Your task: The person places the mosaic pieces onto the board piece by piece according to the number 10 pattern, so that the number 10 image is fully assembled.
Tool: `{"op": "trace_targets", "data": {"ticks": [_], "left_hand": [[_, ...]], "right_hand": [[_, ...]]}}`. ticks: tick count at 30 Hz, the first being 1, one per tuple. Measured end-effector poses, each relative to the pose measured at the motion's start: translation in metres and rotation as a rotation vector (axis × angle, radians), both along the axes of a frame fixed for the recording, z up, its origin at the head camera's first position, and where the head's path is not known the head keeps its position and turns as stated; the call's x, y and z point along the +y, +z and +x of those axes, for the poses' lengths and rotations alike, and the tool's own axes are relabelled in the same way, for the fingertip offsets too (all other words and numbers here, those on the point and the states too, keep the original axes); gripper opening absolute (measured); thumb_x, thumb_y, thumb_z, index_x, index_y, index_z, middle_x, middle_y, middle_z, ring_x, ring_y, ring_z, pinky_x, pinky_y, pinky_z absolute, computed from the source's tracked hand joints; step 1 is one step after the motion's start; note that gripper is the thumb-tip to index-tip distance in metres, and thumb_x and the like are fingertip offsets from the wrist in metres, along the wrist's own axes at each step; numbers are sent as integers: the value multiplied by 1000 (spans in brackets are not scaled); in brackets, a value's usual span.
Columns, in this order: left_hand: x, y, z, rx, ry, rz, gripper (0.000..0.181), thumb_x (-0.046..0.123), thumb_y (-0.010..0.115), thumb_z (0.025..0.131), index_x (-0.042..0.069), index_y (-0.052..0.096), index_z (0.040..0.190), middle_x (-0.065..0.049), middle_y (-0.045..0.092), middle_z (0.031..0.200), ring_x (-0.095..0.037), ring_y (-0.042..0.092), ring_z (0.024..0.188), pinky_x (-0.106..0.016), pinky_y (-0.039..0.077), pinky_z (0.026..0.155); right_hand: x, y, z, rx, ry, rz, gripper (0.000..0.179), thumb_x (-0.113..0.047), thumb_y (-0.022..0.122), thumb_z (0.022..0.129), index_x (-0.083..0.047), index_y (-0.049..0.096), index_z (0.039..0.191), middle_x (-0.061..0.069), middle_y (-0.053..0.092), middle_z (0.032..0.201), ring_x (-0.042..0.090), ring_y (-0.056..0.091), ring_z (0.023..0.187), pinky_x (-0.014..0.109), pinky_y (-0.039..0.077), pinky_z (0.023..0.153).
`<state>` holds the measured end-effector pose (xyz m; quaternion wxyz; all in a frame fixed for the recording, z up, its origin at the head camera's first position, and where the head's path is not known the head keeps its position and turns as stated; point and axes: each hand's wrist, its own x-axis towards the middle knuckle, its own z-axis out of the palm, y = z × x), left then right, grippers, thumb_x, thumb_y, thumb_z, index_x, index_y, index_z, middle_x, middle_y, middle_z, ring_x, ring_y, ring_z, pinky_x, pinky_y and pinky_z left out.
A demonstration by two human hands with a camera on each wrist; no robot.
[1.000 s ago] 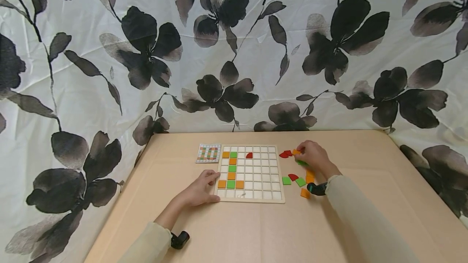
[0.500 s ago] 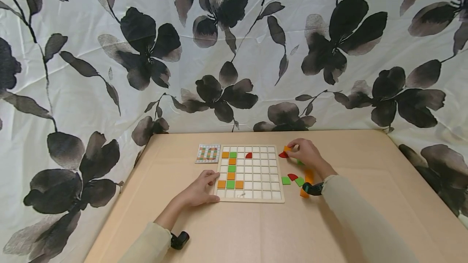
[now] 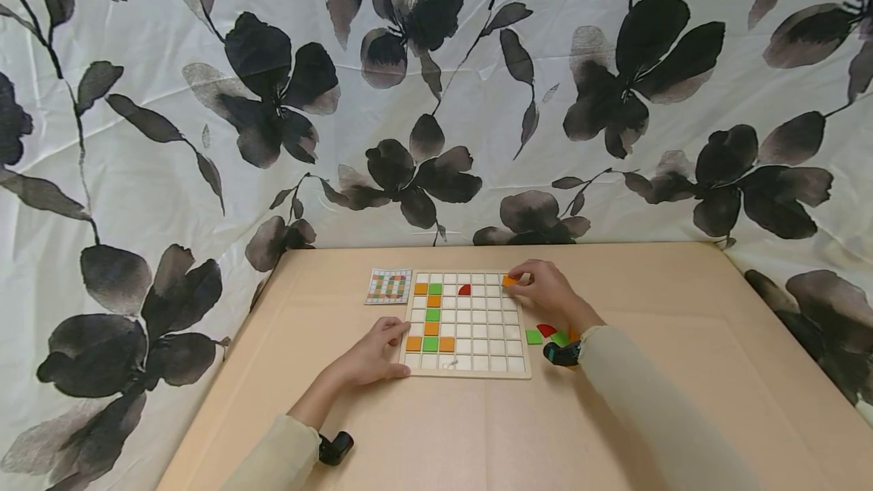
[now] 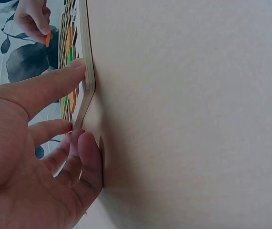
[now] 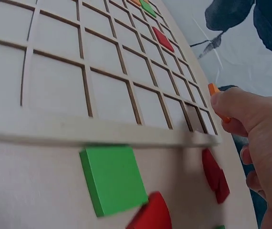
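While I, at a remove, have the left hand [image 3: 371,352] gripping the near left corner of the grid board [image 3: 480,335] between thumb and fingers, the right hand [image 3: 549,290] pinches an orange tile [image 3: 508,279] at the board's far right corner; whether tile and board touch, I cannot tell. I judge the tile light, stiff and smooth, hardly fragile, yet apt to twist in a loose pinch. I favour hold on two opposite edges, leaving its underside bare.

Board [image 3: 480,330]: white cells, tan grid. Held tile [image 3: 507,280]: orange. Loose square [image 5: 114,181]: green. Loose wedge [image 5: 153,214]: red. Cloth [image 3: 491,108]: white, grey-black floral.
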<state>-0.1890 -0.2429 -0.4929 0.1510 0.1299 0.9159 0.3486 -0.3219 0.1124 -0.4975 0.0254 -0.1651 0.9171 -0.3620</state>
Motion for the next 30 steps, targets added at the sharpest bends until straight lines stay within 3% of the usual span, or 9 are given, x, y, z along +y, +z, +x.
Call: {"op": "trace_targets", "data": {"ticks": [5, 10, 17, 30], "left_hand": [[-1, -1, 0, 7, -5, -8, 80, 20, 79, 80, 5, 38, 148, -5, 34, 139, -20, 44, 115, -43, 37, 100], [-1, -1, -1, 6, -6, -7, 81, 21, 79, 80, 6, 38, 148, -5, 34, 138, -19, 44, 114, -43, 37, 99], [-2, -3, -1, 11, -12, -17, 81, 22, 80, 80, 7, 39, 148, -5, 34, 138, -18, 44, 113, -42, 37, 99], [-1, -1, 1, 7, -17, -16, 81, 21, 80, 80, 6, 39, 147, -6, 34, 136, -19, 43, 111, -42, 36, 97]], "right_hand": [[-17, -2, 3, -37, 12, -6, 31, -35, 75, 84, -17, 74, 109, 4, 63, 120, 25, 53, 107, 46, 44, 98], [-33, -4, 1, 24, 76, 60, 28, -30, 73, 86, -15, 74, 110, 4, 66, 111, 23, 55, 96, 42, 48, 88], [-49, -10, -2, 29, 99, 102, 25, -27, 73, 86, -15, 74, 109, 3, 66, 107, 21, 57, 97, 41, 49, 89], [-64, -5, 2, -61, 24, 37, 16, -14, 73, 86, -13, 75, 102, 4, 63, 105, 23, 58, 102, 43, 47, 95]]}}
